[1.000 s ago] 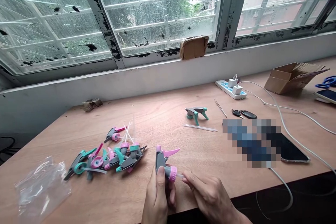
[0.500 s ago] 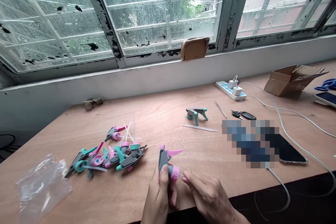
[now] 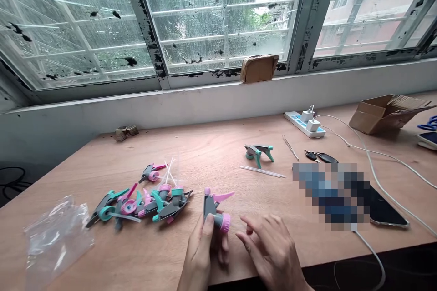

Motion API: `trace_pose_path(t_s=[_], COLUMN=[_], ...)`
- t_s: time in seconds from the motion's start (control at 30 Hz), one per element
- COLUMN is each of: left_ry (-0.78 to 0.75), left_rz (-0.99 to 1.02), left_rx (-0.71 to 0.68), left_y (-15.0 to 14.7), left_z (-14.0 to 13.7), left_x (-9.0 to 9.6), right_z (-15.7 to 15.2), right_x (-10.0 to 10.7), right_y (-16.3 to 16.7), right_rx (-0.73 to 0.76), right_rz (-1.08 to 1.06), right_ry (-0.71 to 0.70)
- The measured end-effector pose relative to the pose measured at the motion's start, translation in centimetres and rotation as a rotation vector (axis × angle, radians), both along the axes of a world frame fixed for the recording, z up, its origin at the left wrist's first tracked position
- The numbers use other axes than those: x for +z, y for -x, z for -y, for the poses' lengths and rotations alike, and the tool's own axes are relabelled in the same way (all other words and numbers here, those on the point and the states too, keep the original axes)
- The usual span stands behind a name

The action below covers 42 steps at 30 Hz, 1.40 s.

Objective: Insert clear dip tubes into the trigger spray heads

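A grey and pink trigger spray head (image 3: 212,207) is in my left hand (image 3: 201,248), thumb over its grey body. Its pink trigger and ribbed pink collar point right. My right hand (image 3: 275,245) is just right of the collar, thumb and forefinger apart, with nothing visible between them. No tube shows at the collar now. Left of my hands lies a pile of pink, teal and grey spray heads (image 3: 167,209), several with clear tubes. Farther off, teal and grey spray heads (image 3: 254,152) stand behind some loose clear tubes (image 3: 262,172).
A clear plastic bag (image 3: 58,241) lies at the left. On the right are tweezers (image 3: 290,147), keys (image 3: 312,156), a phone (image 3: 389,207), a power strip (image 3: 303,125) with a white cable, and a cardboard box (image 3: 378,116). The table's front edge runs below my hands.
My right fingers have let go of the clear tube at the collar and spread apart. The spray head in my left hand has shifted slightly left. The camera view has tilted a little.
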State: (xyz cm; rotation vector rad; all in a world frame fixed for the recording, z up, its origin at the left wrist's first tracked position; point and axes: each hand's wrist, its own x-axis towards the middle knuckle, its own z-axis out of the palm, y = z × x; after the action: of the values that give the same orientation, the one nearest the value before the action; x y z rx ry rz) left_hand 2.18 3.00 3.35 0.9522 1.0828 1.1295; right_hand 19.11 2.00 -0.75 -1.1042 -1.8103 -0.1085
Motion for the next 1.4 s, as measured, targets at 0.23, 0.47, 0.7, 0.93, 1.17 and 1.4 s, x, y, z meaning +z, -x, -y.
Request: trace_pose_path(t_s=[0.23,0.47,0.7,0.93,1.17,1.4], left_ry=[-0.022,-0.086,-0.007,0.137,0.046,0.012], left_rz=[0.191,0.199,0.312,0.160,0.055,-0.010], left_rx=[0.106,0.245,0.243,0.074,-0.072,-0.115], left_y=[0.6,0.9,1.2,1.3,1.2,1.4], left_z=[-0.9,-0.9,-1.2,-1.2,-0.8,-0.5], left_x=[0.5,0.8,0.1,0.3,0.2,0.2], right_z=[-0.1,-0.4,-0.6,-0.3,-4.7,-11.2], right_x=[0.3,0.0,0.2,0.2,2.0,3.7], right_y=[0.1,0.2,0.4,0.4,-2.0,-4.7], right_rx=[-0.192,-0.137,-0.135,-0.044,-0.095,-0.263], right_rz=[0.034,0.139,0.173,0.108,-0.064,0.060], right_ry=[0.012,0.055,0.129,0.188,0.455,0.566])
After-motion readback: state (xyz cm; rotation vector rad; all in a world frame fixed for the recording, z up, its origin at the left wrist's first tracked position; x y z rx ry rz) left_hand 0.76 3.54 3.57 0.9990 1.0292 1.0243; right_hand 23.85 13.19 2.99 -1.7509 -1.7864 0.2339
